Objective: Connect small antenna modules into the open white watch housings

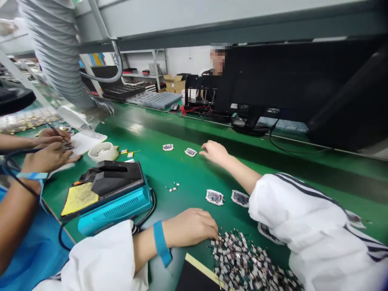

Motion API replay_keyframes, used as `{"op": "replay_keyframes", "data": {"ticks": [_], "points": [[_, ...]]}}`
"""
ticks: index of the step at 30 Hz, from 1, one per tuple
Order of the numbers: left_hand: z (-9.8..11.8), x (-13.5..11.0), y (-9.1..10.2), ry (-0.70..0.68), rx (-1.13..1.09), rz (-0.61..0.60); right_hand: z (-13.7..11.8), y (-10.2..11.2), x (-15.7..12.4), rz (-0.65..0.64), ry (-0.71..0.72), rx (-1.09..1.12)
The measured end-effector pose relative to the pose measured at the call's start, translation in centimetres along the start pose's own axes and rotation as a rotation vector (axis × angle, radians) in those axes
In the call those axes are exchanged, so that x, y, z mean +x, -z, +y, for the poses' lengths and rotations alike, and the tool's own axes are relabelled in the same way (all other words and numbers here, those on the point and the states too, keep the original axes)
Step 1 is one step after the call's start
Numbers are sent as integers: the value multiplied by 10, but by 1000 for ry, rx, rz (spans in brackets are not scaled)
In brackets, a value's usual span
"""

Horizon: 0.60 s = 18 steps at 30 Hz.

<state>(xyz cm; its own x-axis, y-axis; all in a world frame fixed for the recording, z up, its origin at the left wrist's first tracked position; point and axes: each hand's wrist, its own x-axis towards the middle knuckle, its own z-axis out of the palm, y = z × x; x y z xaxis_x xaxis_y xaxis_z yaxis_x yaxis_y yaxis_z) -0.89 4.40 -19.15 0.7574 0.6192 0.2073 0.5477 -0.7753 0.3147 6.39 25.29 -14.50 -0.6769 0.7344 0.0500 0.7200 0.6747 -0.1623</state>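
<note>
Far left, a co-worker's hands [51, 147] are working close together beside a white sheet [87, 141]; a white bowl [104, 154] of small pale bits is standing next along, with yellow pieces [130, 154] lying just right of it; a teal box [117, 208] with a black top and yellow pad is sitting below these; a few loose parts [173, 187] are lying on the green bench [169, 169] right of the box; two white-rimmed casings [167, 147] are lying farther back, well apart from the loose parts; the left hand [192, 227], blue band [162, 243] on its wrist, is resting low, fingers curling down at the left edge of a heap of small parts [248, 258]; cannot tell whether it is pinching one; a dark sheet [197, 277] with a pale yellow edge is lying below that hand; the right hand [216, 151] is hanging half open, fingers slightly bent, just right of the nearer back casing [190, 152], gripping nothing visible; two more casings [215, 197] are lying between the right arm and the heap; a black monitor [273, 81] is standing behind at right.
</note>
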Motion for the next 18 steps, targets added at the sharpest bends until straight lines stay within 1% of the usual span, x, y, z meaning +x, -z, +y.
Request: {"op": "replay_keyframes", "data": {"ticks": [4,9,13,18], "points": [[0,-1,-3,11,38,-1,-11,-24,20,-2,-14,31],[2,-2,-5,34,47,-6,-19,-49,29,30,-26,81],[1,-3,-9,25,67,26,-22,-58,33,79,-38,118],[1,-3,-11,28,88,29,-22,-59,32,149,-1,165]]}}
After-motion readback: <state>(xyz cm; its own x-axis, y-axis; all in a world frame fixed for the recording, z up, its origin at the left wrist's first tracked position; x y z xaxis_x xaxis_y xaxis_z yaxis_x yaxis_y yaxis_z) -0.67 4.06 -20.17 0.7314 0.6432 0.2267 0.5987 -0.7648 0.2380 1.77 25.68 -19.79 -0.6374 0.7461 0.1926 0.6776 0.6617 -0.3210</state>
